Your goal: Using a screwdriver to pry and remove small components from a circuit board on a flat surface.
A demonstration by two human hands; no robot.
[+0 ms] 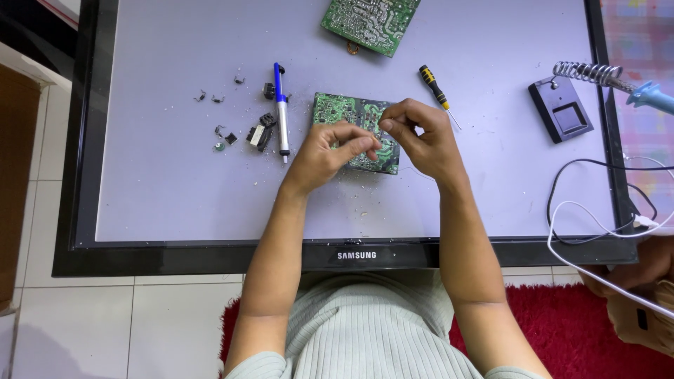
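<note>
Both hands work over a small green circuit board lying flat at the middle of the flat screen panel that serves as the bench. The left hand rests on the board's near edge, fingers curled and pinched narrow, apparently on something small; what it holds cannot be made out. The right hand is likewise pinched close at the board's right side, its contents hidden. Judgement: the board is light, stiff and fragile at its soldered parts, best held by its bare edges. Left of it lie a blue desoldering pump and scattered loose components. Right, a yellow-handled screwdriver and a soldering iron stand. Farthest, a second circuit board.
</note>
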